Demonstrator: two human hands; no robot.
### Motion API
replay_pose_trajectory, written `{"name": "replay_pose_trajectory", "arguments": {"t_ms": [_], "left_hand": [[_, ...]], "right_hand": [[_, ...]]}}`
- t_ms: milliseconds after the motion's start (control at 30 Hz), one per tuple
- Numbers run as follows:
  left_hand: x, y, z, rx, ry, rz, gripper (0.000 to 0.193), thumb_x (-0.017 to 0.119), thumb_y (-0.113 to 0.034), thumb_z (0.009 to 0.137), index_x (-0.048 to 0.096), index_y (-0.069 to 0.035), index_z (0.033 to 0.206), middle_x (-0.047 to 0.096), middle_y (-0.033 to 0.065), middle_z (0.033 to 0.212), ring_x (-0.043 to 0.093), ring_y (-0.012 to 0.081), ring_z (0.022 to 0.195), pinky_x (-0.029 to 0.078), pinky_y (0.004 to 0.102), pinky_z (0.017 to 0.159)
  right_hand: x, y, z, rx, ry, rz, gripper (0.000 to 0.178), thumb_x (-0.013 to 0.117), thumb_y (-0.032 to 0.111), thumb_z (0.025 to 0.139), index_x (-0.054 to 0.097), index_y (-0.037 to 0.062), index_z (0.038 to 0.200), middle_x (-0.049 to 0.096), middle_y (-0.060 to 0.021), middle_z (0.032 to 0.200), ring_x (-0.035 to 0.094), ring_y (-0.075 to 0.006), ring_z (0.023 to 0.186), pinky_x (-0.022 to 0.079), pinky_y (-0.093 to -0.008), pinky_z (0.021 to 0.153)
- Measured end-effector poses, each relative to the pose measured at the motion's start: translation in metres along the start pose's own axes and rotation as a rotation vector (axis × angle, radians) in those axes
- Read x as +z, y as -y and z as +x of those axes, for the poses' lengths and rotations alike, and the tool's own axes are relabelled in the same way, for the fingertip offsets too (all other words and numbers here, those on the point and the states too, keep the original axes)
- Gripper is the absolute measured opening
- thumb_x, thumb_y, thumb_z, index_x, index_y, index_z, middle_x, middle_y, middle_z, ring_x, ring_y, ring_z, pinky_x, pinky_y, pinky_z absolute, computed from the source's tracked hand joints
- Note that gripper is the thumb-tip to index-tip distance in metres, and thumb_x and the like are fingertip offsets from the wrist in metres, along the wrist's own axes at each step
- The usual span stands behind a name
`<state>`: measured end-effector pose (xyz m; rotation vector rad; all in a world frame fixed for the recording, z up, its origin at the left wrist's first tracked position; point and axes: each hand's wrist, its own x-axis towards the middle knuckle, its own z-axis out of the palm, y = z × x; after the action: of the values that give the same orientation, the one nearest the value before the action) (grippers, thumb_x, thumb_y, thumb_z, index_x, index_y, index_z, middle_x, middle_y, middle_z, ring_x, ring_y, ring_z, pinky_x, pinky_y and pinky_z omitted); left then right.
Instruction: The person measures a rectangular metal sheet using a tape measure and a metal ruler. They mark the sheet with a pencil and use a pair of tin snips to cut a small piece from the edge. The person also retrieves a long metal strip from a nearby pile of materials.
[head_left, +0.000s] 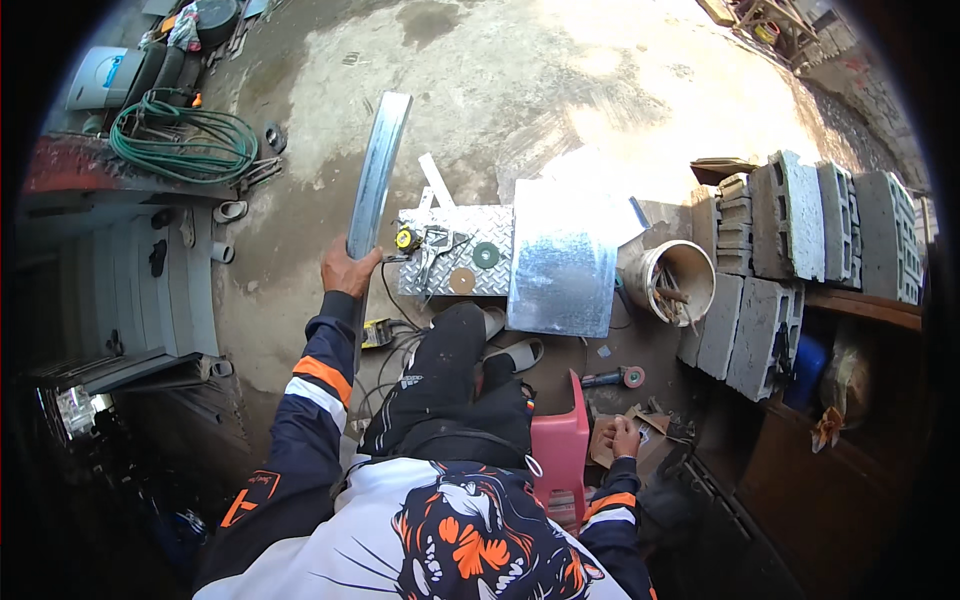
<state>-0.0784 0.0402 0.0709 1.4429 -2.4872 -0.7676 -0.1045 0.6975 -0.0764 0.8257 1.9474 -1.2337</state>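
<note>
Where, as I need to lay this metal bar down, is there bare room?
Bare concrete floor lies beyond the patterned plate, between green hose and concrete blocks. The metal sheet also looks bare on top. Crowded: the plate, with tape measure, clamp and discs, and around the right hand: cardboard, grinder, pink stool.

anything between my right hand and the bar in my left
Yes: seen from above, the stool, a sandal, the sheet and the plate lie between the right hand and the bar. Whether they'd block it is unclear. Nothing visible separates the left hand from the bar.
</note>
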Motion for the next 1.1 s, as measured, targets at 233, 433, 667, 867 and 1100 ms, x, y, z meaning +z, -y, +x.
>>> {"name": "replay_pose_trajectory", "arguments": {"t_ms": [233, 433, 667, 867, 1100], "left_hand": [[0.115, 0.023, 0.042, 0.044, 0.037, -0.247, 0.053, 0.078, -0.034, 0.068, 0.065, 0.0, 0.106, 0.064, 0.0211, 0.102, 0.062, 0.0388, 0.096, 0.049, 0.0439, 0.086], [0.25, 0.067, 0.029, -0.023, 0.12, -0.265, 0.056, 0.075, -0.029, 0.069, 0.062, 0.002, 0.114, 0.059, 0.0224, 0.109, 0.059, 0.0409, 0.101, 0.049, 0.0459, 0.088], [0.35, 0.086, 0.024, 0.0, 0.102, -0.28, 0.059, 0.073, -0.024, 0.073, 0.055, 0.002, 0.122, 0.058, 0.0232, 0.109, 0.058, 0.0418, 0.104, 0.048, 0.048, 0.089], [0.436, 0.085, 0.043, 0.021, -0.027, -0.273, 0.055, 0.073, -0.023, 0.073, 0.055, 0.006, 0.116, 0.055, 0.0265, 0.109, 0.055, 0.0445, 0.102, 0.046, 0.0492, 0.089], [0.491, 0.108, 0.038, -0.001, -0.215, -0.076, 0.046, 0.076, -0.027, 0.069, 0.067, 0.003, 0.104, 0.058, 0.0255, 0.094, 0.056, 0.0413, 0.093, 0.045, 0.0482, 0.087]], "right_hand": [[0.104, 0.09, -0.021, -0.371, 0.079, -0.161, 0.023, 0.057, 0.019, 0.098, 0.063, 0.0038, 0.115, 0.066, -0.0054, 0.089, 0.063, -0.0115, 0.072, 0.049, -0.0237, 0.06], [0.19, 0.079, 0.019, -0.552, 0.21, -0.658, 0.021, 0.063, 0.014, 0.091, 0.067, 0.0035, 0.108, 0.068, -0.0094, 0.089, 0.064, -0.0199, 0.082, 0.051, -0.031, 0.079], [0.234, 0.056, 0.106, -0.617, 0.507, -0.922, 0.023, 0.062, 0.023, 0.091, 0.067, 0.0066, 0.106, 0.069, -0.0153, 0.093, 0.068, -0.0331, 0.087, 0.052, -0.04, 0.077], [0.277, 0.061, 0.207, -0.918, 0.52, -0.893, 0.02, 0.059, 0.02, 0.092, 0.065, 0.0068, 0.106, 0.069, -0.0167, 0.095, 0.066, -0.0355, 0.09, 0.052, -0.0416, 0.078], [0.267, 0.091, 0.261, -1.032, 0.492, -0.791, 0.023, 0.06, 0.025, 0.092, 0.063, 0.0077, 0.107, 0.068, -0.0154, 0.088, 0.066, -0.0348, 0.084, 0.052, -0.0443, 0.075]]}}
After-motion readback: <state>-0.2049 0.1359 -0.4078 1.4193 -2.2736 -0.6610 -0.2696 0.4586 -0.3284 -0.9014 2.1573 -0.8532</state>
